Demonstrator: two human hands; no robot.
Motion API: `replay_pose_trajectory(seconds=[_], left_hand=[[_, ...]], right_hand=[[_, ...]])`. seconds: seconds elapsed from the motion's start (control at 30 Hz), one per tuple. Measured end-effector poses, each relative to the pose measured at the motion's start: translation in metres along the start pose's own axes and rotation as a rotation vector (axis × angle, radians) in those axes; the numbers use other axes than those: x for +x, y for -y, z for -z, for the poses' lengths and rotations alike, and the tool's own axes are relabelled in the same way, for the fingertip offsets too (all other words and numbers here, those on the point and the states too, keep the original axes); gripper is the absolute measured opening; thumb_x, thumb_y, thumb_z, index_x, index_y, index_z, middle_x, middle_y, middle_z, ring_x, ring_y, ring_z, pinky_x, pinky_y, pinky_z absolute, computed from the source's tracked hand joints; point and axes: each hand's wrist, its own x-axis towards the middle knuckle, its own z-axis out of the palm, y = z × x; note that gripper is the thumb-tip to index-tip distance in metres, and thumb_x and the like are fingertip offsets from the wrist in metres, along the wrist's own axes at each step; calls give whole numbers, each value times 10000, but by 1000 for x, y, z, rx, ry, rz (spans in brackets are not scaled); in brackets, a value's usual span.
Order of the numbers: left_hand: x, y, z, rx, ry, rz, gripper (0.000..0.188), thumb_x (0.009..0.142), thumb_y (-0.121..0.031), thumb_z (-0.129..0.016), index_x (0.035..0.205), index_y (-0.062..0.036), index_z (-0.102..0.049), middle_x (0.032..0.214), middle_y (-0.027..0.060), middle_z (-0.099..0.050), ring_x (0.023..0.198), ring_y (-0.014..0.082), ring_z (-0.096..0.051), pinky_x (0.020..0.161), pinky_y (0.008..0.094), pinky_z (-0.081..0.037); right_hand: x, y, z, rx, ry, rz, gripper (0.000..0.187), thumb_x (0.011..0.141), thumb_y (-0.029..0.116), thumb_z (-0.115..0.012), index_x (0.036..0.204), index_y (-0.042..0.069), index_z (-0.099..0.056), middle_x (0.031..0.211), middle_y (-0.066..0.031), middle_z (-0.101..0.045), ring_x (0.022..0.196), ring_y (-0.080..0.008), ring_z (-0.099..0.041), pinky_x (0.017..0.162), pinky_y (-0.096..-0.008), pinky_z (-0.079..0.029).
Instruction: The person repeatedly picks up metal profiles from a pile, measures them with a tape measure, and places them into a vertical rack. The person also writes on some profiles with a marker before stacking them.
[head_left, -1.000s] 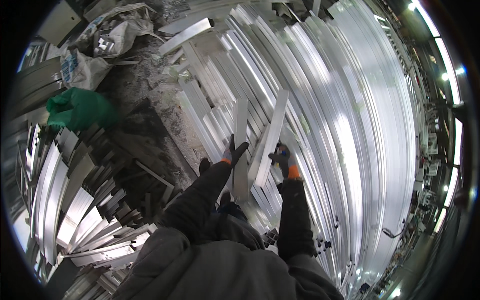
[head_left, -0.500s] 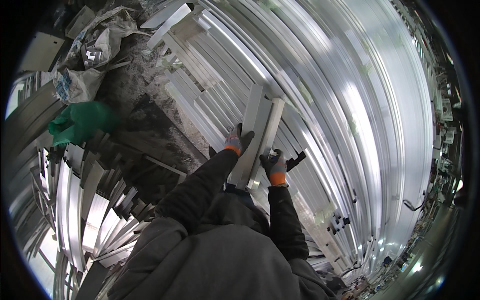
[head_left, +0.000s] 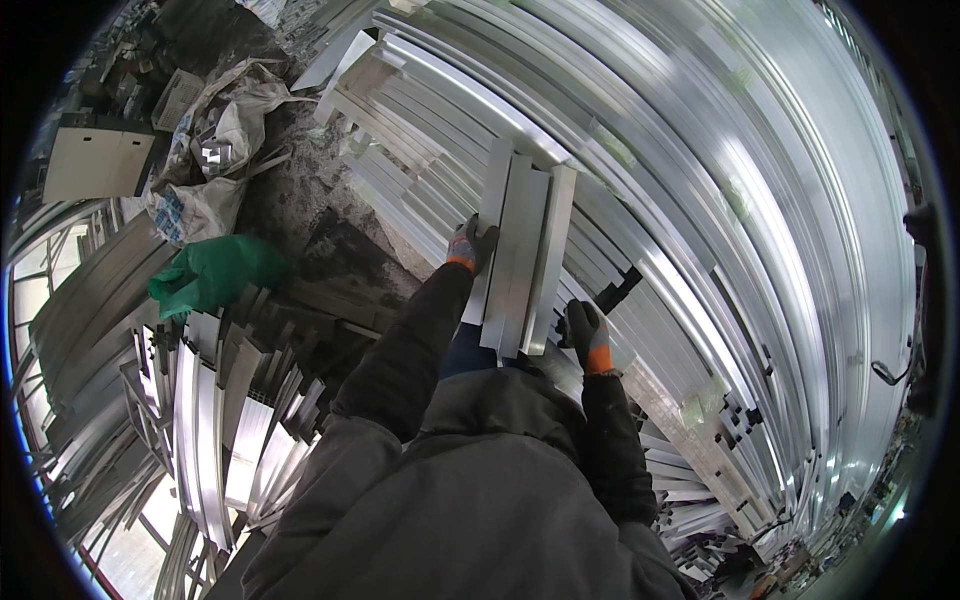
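Observation:
Short silver metal profiles (head_left: 518,255) lie side by side in front of my body, lengthwise away from me, across longer bars. My left hand (head_left: 474,246), in a grey and orange work glove with dark fingers, is closed on the left edge of the leftmost profile (head_left: 492,205). To the right of the profiles, and apart from them, is my right hand (head_left: 584,332) in a matching glove. Its fingers are curled in, and whatever they may hold is hidden. Just beyond that hand, a black object (head_left: 618,290) rests on the bars; its kind is unclear.
Long shiny metal profiles (head_left: 740,190) fill the right side. A green bag (head_left: 215,272) and a whitish sack (head_left: 235,120) are on the left. Upright offcuts (head_left: 205,430) crowd the lower left. Dark dusty floor (head_left: 320,170) runs between.
The view has shifted. My right hand has drawn away from the profiles' right edge and from the black object. Three profile faces now show side by side where two were seen.

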Motion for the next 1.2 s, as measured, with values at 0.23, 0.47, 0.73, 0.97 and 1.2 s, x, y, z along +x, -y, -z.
replay_pose_trajectory(seconds=[0.23, 0.47, 0.73, 0.97, 1.2], left_hand=[[-81, -7, -10, -213, -5, -159, 335, 956, -189, -632, 1259, -49, -609, 1115, 203, -667, 1042, 314, -656, 920, 386, -521], [-137, 2, -16, -569, 522, 1, 280, 934, -166, -694, 1168, -17, -655, 973, 80, -709, 860, 152, -671, 767, 307, -565], [-133, -22, -20, -435, 524, 50, 209, 912, -188, -711, 1035, -36, -638, 871, 52, -677, 814, 130, -650, 699, 279, -549], [-101, -21, -2, -753, 379, 322, 184, 935, -231, -675, 991, -65, -619, 806, 7, -608, 726, 113, -600, 646, 275, -534], [-142, -53, -49, 388, 418, -40, 802, 857, -551, -692, 1386, -1, -443, 1252, 223, -612, 1123, 368, -626, 962, 436, -507]], right_hand=[[-6, 20, -19, -299, 148, 310, 413, 961, 284, -641, 1275, 39, -531, 766, -19, -595, 662, -101, -566, 565, -303, -471], [-20, 39, -46, -717, 267, 522, 537, 915, 330, -679, 1329, 50, -481, 952, -247, -669, 861, -398, -686, 722, -464, -531], [-10, 60, -15, -841, 355, 594, 232, 922, 163, -660, 1124, 52, -626, 958, -189, -698, 911, -316, -706, 755, -396, -531], [41, 0, 91, -805, 149, 529, 181, 901, 151, -662, 1071, 119, -716, 963, -180, -668, 906, -374, -673, 743, -454, -524], [77, -7, 130, -1176, -248, 508, 197, 922, 350, -672, 992, 176, -731, 1046, -135, -669, 949, -370, -664, 756, -481, -528]])
